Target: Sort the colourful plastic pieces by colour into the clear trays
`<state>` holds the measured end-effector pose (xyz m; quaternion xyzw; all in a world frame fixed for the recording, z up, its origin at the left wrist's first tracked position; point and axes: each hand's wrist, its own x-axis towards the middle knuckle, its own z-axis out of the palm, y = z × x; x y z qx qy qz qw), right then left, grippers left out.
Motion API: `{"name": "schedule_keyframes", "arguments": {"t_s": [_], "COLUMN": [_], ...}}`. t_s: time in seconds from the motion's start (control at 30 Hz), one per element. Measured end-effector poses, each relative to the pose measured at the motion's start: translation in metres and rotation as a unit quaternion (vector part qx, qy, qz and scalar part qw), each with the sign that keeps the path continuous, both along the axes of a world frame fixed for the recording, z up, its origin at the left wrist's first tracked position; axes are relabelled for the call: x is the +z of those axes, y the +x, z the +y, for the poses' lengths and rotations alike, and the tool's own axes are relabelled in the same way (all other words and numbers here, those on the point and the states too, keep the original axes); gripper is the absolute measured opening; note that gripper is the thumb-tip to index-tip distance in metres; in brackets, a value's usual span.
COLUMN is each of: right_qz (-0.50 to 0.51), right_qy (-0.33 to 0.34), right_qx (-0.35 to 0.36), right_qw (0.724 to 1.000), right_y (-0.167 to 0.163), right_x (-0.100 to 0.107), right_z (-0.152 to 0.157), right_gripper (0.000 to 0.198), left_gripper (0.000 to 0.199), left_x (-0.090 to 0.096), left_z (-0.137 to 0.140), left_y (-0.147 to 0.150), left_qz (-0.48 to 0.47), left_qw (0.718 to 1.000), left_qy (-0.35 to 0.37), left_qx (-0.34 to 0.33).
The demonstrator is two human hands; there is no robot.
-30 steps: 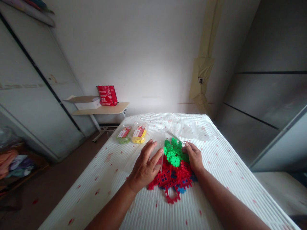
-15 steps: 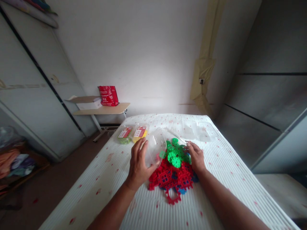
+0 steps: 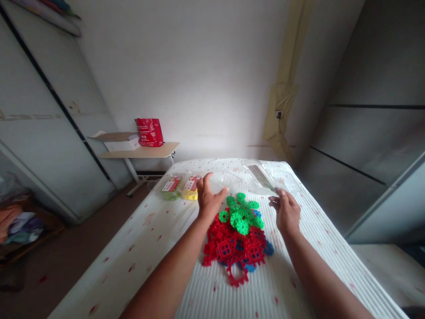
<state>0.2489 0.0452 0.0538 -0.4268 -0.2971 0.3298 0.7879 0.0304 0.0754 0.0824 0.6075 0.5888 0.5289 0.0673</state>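
Note:
My left hand [image 3: 212, 197] is open, thumb and fingers spread, just in front of a clear plastic container [image 3: 229, 178]. The container sits on the covered table beyond the pile. Pinched in my right hand [image 3: 287, 210] is the near edge of a clear plastic lid [image 3: 260, 173], held tilted over other clear plastic. Between my hands lies a heap of plastic building pieces: green notched discs [image 3: 241, 226] on top, red square frames [image 3: 226, 249] below, and some blue pieces [image 3: 268, 248] at the edges.
Two labelled clear boxes, one with green pieces [image 3: 171, 195] and one with yellow pieces [image 3: 190, 194], stand at the left. Another clear tray [image 3: 287, 179] lies far right. A side table [image 3: 156, 151] holds a red bag [image 3: 149, 133] and a white box [image 3: 122, 144].
My left hand has moved forward and let go of the clear container, which now rests farther back. My right hand has carried the lid to the right and away from the pile.

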Motion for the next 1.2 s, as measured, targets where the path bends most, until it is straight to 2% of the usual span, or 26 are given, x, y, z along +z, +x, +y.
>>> {"name": "schedule_keyframes", "arguments": {"t_s": [0.1,0.2,0.33,0.4,0.47,0.57,0.63,0.9,1.07,1.2], "right_qz": [0.014,0.031,0.035,0.036,0.04,0.039,0.034,0.043,0.04,0.035], "right_qy": [0.001,0.005,0.017,0.019,0.024,0.035,0.037,0.03,0.027,0.023], "right_qx": [-0.015,-0.022,-0.031,-0.034,-0.038,-0.043,-0.047,-0.047,-0.051,-0.047], "right_qw": [1.0,0.999,0.999,0.999,0.998,0.998,0.998,0.998,0.998,0.998], "right_y": [0.006,0.009,0.014,0.017,0.02,0.024,0.025,0.026,0.027,0.025], "right_x": [0.003,0.005,0.01,0.012,0.013,0.013,0.012,0.011,0.011,0.01], "right_z": [0.0,0.0,-0.001,-0.001,-0.001,0.0,0.001,0.001,0.002,0.002], "right_gripper": [0.037,0.036,0.034,0.032,0.031,0.03,0.031,0.031,0.031,0.031], "left_gripper": [0.056,0.053,0.059,0.062,0.055,0.036,0.031,0.05,0.039,0.028], "left_x": [-0.006,-0.013,-0.023,-0.03,-0.036,-0.043,-0.043,-0.024,-0.018,-0.019], "left_z": [0.03,0.054,0.07,0.073,0.073,0.071,0.07,0.074,0.076,0.076], "left_y": [0.019,0.038,0.058,0.064,0.065,0.064,0.063,0.056,0.047,0.048], "left_qz": [0.014,0.011,0.028,0.068,0.118,0.175,0.193,0.242,0.302,0.339], "left_qw": [0.997,0.991,0.978,0.97,0.958,0.946,0.942,0.919,0.896,0.889], "left_qy": [-0.054,-0.124,-0.203,-0.235,-0.26,-0.273,-0.274,-0.309,-0.321,-0.302], "left_qx": [0.044,0.059,0.037,0.011,-0.013,-0.019,-0.015,-0.032,-0.056,-0.061]}}
